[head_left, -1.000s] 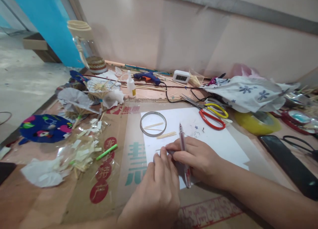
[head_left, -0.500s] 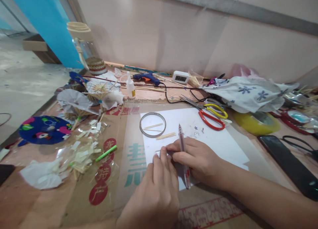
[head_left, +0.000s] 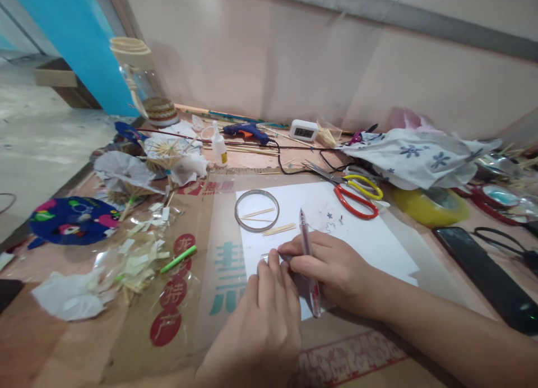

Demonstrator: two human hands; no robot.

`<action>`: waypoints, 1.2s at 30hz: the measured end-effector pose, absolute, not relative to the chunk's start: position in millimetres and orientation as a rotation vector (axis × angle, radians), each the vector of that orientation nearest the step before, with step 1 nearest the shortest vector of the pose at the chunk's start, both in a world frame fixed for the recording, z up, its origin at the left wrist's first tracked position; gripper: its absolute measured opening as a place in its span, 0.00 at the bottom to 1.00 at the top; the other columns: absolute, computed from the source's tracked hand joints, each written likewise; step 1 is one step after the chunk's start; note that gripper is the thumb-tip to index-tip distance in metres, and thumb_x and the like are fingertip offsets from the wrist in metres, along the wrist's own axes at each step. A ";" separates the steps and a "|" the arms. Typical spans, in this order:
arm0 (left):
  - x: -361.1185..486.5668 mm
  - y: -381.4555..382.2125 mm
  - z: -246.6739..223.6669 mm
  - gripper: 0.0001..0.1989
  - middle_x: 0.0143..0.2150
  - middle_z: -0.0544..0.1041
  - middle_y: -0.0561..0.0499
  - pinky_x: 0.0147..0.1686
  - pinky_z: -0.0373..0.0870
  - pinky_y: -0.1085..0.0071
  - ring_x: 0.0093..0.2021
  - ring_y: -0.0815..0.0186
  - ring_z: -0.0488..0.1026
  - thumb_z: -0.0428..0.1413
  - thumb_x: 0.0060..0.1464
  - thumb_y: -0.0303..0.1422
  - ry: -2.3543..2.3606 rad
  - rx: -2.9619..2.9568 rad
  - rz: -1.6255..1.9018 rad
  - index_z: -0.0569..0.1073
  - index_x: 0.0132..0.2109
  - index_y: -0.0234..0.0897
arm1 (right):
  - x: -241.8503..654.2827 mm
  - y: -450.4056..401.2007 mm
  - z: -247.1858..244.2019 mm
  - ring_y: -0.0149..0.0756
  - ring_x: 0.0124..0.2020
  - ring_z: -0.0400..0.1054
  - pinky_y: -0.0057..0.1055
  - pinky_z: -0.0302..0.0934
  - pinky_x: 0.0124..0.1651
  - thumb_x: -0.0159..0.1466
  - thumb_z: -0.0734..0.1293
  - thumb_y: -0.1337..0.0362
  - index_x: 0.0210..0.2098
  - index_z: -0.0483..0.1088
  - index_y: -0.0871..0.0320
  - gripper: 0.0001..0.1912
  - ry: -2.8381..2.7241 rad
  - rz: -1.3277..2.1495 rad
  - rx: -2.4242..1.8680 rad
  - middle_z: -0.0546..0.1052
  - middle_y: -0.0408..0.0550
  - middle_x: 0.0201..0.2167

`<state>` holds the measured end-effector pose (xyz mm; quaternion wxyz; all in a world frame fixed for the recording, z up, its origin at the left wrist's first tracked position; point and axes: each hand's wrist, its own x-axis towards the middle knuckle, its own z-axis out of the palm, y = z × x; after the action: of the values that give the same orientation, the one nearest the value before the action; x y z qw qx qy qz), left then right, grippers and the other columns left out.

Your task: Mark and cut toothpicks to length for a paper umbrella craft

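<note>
Pen (head_left: 310, 270) | gripped in curled right hand (head_left: 338, 270) | bent left hand (head_left: 269, 326) just beside, its hold unclear

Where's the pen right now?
In the head view, the pen is just right of centre, held in the right hand beside the left hand, with the scissors beyond it rightward.

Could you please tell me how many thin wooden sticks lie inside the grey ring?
2: the farther stick slants across the grey ring near its middle; the nearer stick lies just on the wearer's side of that one. None seems hidden there.
</note>
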<state>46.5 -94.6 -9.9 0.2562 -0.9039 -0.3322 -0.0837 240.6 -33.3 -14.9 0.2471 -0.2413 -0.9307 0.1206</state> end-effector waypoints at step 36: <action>46.6 -95.3 2.5 0.21 0.49 0.79 0.28 0.23 0.70 0.70 0.27 0.62 0.74 0.51 0.56 0.27 -0.993 -2.496 -0.083 0.75 0.54 0.22 | 243.4 -34.8 -14.5 0.40 0.47 0.73 0.38 0.69 0.46 0.68 0.62 0.70 0.44 0.68 0.57 0.07 -2.377 0.385 -0.630 0.78 0.55 0.48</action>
<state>46.6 -95.3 2.5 0.2252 -0.9049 -0.3600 -0.0301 243.4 -34.8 -14.5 0.3206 -0.2396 -0.9046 0.1466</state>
